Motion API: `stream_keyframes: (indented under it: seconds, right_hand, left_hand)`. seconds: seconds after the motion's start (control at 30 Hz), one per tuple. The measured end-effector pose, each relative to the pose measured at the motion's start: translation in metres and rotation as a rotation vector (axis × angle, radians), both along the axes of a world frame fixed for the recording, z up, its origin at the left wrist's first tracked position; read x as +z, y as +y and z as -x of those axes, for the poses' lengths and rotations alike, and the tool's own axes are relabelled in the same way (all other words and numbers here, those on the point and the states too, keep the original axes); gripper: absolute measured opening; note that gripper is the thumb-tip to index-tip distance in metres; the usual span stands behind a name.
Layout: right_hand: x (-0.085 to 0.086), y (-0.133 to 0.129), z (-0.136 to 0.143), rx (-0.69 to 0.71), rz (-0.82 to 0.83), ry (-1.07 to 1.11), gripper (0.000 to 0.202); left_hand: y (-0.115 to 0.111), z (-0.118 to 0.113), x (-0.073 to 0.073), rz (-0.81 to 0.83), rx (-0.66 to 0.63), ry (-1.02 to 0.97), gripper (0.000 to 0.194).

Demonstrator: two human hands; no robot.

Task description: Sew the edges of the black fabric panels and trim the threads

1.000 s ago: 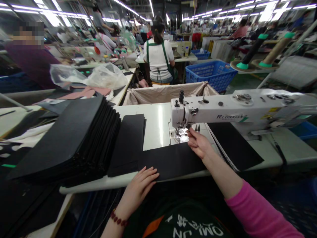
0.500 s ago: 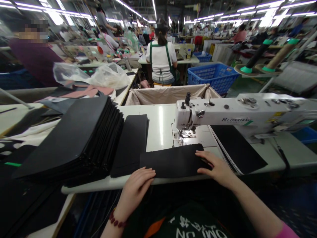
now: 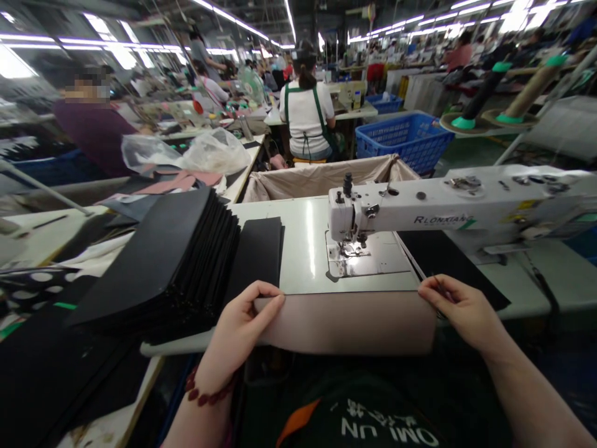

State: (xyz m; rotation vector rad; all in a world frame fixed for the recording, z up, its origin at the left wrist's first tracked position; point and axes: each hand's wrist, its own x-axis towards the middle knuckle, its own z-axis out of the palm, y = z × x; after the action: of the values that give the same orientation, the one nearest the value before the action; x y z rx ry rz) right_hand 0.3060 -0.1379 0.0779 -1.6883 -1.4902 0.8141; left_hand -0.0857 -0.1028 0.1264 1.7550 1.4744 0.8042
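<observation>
A fabric panel [image 3: 349,323] hangs at the table's front edge with its beige-brown side facing me. My left hand [image 3: 254,317] pinches its upper left corner between thumb and fingers. At the upper right corner, my right hand [image 3: 459,305] pinches the panel too; a thin dark tool, too small to name, shows between its fingers. Just beyond the panel is the sewing machine [image 3: 345,214], its needle area lit over the metal plate [image 3: 382,261]. A low pile of black panels [image 3: 259,249] lies left of the plate, beside a tall stack of black panels [image 3: 158,242].
Under the machine arm lies another black panel [image 3: 448,261]. Behind the table stand a cloth-lined bin [image 3: 298,183] and a blue basket [image 3: 396,146]. Thread cones [image 3: 480,99] rise at right. A person in a white top [image 3: 305,118] sits ahead; another in purple [image 3: 93,137] is at left.
The panel, black side up and flat on the table before, has been lifted and turned to show its beige-brown side. Both hands have moved apart and now pinch its upper corners.
</observation>
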Motion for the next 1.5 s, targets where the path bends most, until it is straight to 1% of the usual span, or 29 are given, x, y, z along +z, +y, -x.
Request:
stream_keyframes:
  seconds: [0.1, 0.2, 0.43, 0.8, 1.13, 1.3, 1.5]
  right_hand:
    - [0.013, -0.006, -0.008, -0.010, 0.064, 0.083, 0.032]
    - [0.019, -0.011, -0.011, -0.012, 0.093, 0.146, 0.032]
    - [0.029, -0.018, -0.008, -0.021, 0.116, 0.171, 0.030]
    - [0.034, -0.021, -0.005, -0.010, 0.126, 0.194, 0.031]
    - [0.036, -0.025, -0.005, -0.035, 0.135, 0.229, 0.030]
    - [0.032, -0.026, -0.006, -0.060, 0.159, 0.256, 0.031]
    - [0.016, -0.029, -0.013, -0.083, 0.186, 0.288, 0.031]
  left_hand:
    - [-0.003, 0.000, 0.007, 0.172, 0.006, -0.101, 0.023]
    - [-0.005, -0.001, 0.010, 0.308, 0.032, -0.195, 0.027]
    - [-0.006, -0.003, 0.009, 0.428, 0.054, -0.321, 0.026]
    - [-0.005, 0.001, 0.003, 0.523, 0.076, -0.396, 0.023]
    - [-0.009, 0.004, -0.001, 0.560, 0.066, -0.486, 0.022]
    - [-0.010, 0.005, -0.001, 0.566, 0.112, -0.543, 0.026]
    - [-0.016, 0.000, 0.009, 0.550, 0.114, -0.531, 0.025]
